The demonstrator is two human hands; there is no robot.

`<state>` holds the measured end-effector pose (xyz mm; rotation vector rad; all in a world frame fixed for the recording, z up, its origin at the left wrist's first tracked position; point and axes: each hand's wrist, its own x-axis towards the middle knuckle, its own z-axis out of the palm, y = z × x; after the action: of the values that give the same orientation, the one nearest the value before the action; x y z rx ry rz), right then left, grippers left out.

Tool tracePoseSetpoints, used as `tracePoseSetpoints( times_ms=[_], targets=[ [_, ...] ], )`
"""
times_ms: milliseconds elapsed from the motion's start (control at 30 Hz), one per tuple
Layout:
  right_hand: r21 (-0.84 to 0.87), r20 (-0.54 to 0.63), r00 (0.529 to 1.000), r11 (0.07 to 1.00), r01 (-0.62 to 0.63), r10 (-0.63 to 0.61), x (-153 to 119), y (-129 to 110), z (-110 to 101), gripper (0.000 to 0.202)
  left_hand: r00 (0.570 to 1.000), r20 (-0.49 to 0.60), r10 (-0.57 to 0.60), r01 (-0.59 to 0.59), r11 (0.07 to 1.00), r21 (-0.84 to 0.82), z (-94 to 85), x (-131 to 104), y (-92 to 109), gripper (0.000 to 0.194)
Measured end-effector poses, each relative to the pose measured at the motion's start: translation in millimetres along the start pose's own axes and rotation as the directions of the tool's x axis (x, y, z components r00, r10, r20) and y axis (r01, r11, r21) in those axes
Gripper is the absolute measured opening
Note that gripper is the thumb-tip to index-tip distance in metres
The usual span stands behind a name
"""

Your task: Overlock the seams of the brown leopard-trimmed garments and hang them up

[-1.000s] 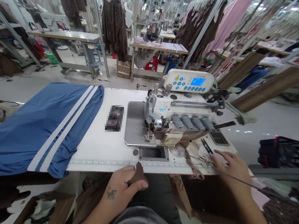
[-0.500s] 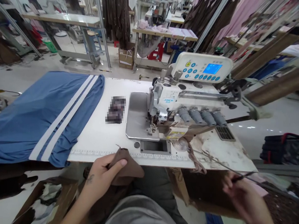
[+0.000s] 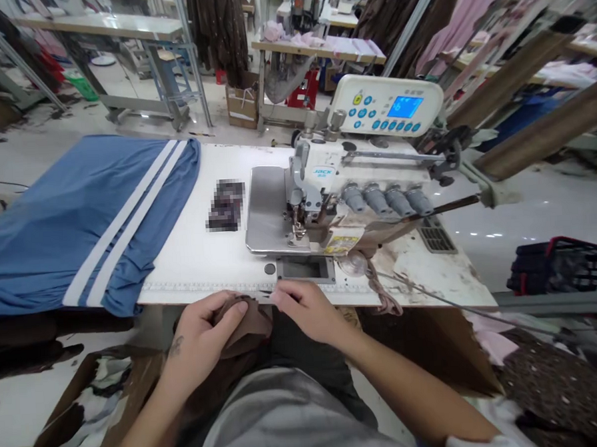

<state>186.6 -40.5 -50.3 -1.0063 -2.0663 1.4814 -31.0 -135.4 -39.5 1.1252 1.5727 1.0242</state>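
My left hand (image 3: 209, 335) is closed on a brown piece of fabric (image 3: 247, 329), thumb on top, just in front of the table's near edge. Close to its right, my right hand (image 3: 303, 310) is closed around thread snips (image 3: 265, 294); only their dark narrow tips show, pointing left at the fabric's upper edge, and the rest is hidden in the fingers. Whether the tips touch the cloth I cannot tell. Beyond both hands stands a white overlock sewing machine (image 3: 326, 175) with a lit control panel (image 3: 387, 105).
Blue fabric with two white stripes (image 3: 123, 219) covers the table's left end. A pixelated dark object (image 3: 226, 205) lies beside the machine's metal plate (image 3: 266, 208). Below are boxes with fabric scraps (image 3: 91, 408) at left and a brown cardboard box (image 3: 429, 343) at right.
My right hand has come from the far right to beside my left hand, bringing the snips to the brown fabric. The left hand keeps its hold. The view has shifted slightly.
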Motion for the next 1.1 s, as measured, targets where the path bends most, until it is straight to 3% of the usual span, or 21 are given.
tracePoseSetpoints(
  times_ms=[100,233,500,700,867,1000,1100],
  targets=[
    [-0.090,0.066,0.998,0.996,0.023,-0.017,12,-16,4,0.040,1.000,0.010,-0.003,0.004,1.000,-0.030,-0.6,-8,3,0.036],
    [-0.054,0.112,0.993,0.997,0.049,-0.043,15,-18,11,0.043,0.999,0.034,0.013,-0.012,0.999,-0.038,-1.4,-11,6,0.038],
    [0.109,0.064,0.998,0.994,-0.008,0.001,9,-11,23,0.053,0.998,0.062,-0.028,0.032,0.998,-0.057,2.9,-8,7,0.044],
    [0.088,0.054,0.998,0.996,-0.016,0.011,8,-13,27,0.050,0.992,0.101,-0.078,0.083,0.996,-0.042,4.2,-8,6,0.045],
    [0.108,0.054,0.998,0.994,-0.016,0.010,9,-7,32,0.049,0.992,0.117,-0.038,0.039,0.999,-0.009,1.4,-9,5,0.044],
    [0.199,0.065,0.998,0.980,-0.027,0.014,8,-4,37,0.053,0.990,0.138,-0.042,0.034,0.998,0.058,-1.1,-11,5,0.047],
    [0.383,0.092,0.994,0.919,-0.089,0.058,2,-1,44,0.062,0.982,0.185,-0.036,0.016,0.994,0.110,1.0,-10,8,0.047]
  ],
)
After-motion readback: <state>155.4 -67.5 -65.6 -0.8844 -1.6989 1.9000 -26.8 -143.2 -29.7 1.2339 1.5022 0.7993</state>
